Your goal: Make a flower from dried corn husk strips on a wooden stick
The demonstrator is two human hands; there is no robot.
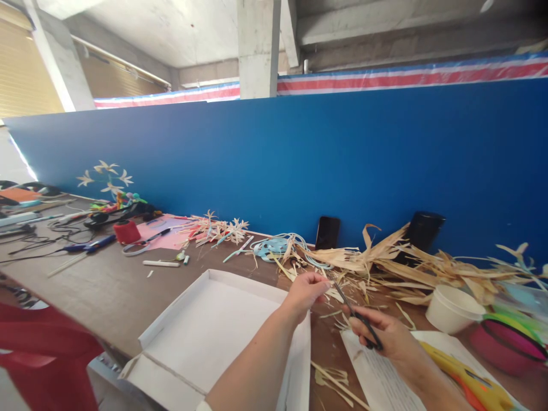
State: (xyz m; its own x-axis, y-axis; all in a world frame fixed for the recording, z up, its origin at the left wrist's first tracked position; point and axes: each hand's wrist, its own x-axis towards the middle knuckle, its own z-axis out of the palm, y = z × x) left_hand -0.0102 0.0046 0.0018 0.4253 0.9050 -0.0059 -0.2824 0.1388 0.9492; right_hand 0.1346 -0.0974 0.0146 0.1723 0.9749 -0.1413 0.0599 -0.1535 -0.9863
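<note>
In the head view my right hand (381, 328) grips a pair of scissors (346, 298) with dark handles, its blades pointing up and left. My left hand (306, 290) is closed in a pinch right at the blade tips. Whatever it pinches is too small to make out, though a pale bit shows at the fingertips. Behind both hands lie dried corn husks (368, 254) and loose trimmed scraps. Under my left forearm stands a shallow white box lid (214, 319). A printed sheet of paper (377, 368) lies beneath my right hand.
A yellow glue gun (466, 374), a white paper cup (454, 308) and a pink bowl (505, 342) stand at the right. A phone (327, 233) leans on the blue partition (363, 160). Husk flowers (226, 229), blue cord (274, 246) and red tape (127, 232) lie farther left.
</note>
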